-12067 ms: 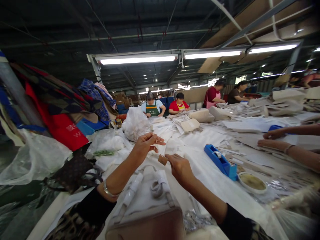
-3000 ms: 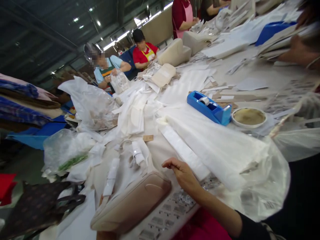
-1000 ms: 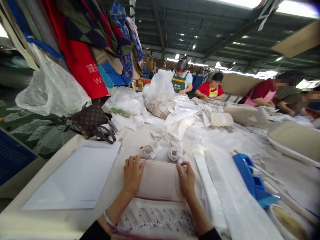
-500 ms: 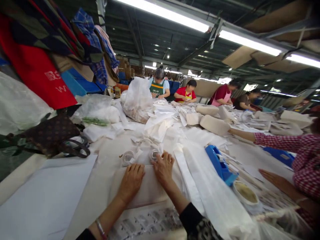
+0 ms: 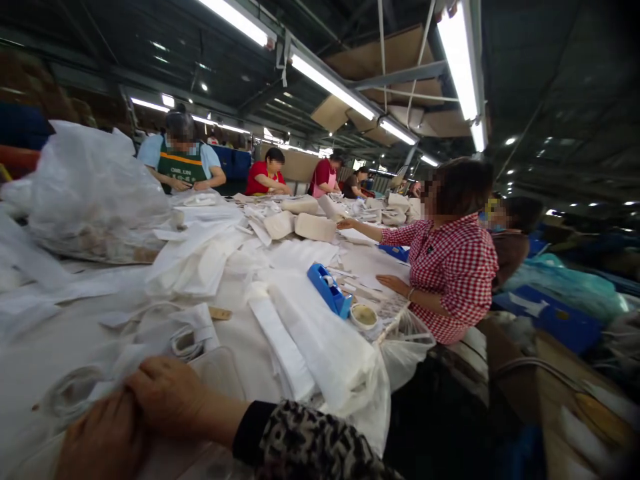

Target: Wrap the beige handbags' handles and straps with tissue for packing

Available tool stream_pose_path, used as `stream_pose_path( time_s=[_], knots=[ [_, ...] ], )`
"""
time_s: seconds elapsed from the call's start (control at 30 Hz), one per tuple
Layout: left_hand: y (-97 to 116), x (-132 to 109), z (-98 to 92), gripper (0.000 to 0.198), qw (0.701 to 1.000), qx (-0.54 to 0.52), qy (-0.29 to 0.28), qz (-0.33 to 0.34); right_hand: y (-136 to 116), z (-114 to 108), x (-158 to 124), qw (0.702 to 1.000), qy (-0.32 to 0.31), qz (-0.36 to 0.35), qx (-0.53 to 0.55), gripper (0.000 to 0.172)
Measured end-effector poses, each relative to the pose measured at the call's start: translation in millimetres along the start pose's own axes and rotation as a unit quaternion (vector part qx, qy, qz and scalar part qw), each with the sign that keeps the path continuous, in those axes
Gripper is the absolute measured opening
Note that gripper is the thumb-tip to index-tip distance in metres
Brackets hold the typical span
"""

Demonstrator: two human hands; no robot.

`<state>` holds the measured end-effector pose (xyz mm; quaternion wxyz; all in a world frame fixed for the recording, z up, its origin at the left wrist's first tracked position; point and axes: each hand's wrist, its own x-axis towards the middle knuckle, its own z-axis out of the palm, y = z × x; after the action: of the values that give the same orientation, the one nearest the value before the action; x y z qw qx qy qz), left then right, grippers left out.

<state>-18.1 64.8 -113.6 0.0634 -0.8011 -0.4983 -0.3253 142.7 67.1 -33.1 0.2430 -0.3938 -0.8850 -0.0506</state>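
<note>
Right hand: the right hand (image 5: 165,390) sits at the bottom left of the view, its forearm in a leopard-print sleeve (image 5: 310,443). Its fingers lie close together and curve down over loose white fabric; whether they grip anything, I cannot tell.

Left hand: the left hand (image 5: 100,437) lies just beyond the right one, dark and blurred at the frame's lower edge. Its fingers cannot be made out, so their spread and any hold cannot be told.

Bag: a beige padded bag (image 5: 217,373) lies flat on the table, just beside the right hand, with a coiled white strap (image 5: 187,341) touching its far edge.

Table: the white-covered table (image 5: 235,333) carries a small brown tag (image 5: 220,313), folded white fabric (image 5: 295,353), a blue tape dispenser (image 5: 327,290) and a bowl of yellowish paste (image 5: 364,317).

Co-worker: a person in a red gingham shirt (image 5: 450,267) sits at the right, one arm stretched over the table.

Far end: pale padded bags (image 5: 307,225) lie on the table, and a person in a green apron (image 5: 183,167) sits beyond a large plastic bag (image 5: 85,200).
</note>
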Motion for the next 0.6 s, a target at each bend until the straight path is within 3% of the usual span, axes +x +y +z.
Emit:
stream_pose_path(
  time_s=[0.1, 0.2, 0.33, 0.47, 0.6],
  knots=[
    [15.3, 3.6, -23.0, 0.018, 0.991, 0.034, 0.108, -0.073, -3.7, 13.1, -0.6, 0.999, 0.035, 0.023, 0.014, 0.018],
    [37.8, 16.2, -48.0, 0.021, 0.969, 0.097, 0.145, -0.173, -7.2, 21.8, -2.7, 0.998, 0.045, 0.031, 0.021, 0.005],
    [35.6, 36.2, -53.8, 0.028, 0.960, 0.126, 0.073, -0.237, -7.6, 36.8, -4.8, 0.995, 0.058, 0.029, 0.072, 0.013],
    [22.6, 44.6, -55.1, 0.036, 0.954, 0.179, -0.004, -0.242, -8.6, 46.6, -9.6, 0.993, 0.070, 0.029, 0.087, 0.024],
    [23.8, 49.3, -53.8, 0.032, 0.942, 0.219, -0.048, -0.250, -10.3, 51.7, -12.5, 0.995, 0.070, 0.025, 0.067, 0.029]
  ],
)
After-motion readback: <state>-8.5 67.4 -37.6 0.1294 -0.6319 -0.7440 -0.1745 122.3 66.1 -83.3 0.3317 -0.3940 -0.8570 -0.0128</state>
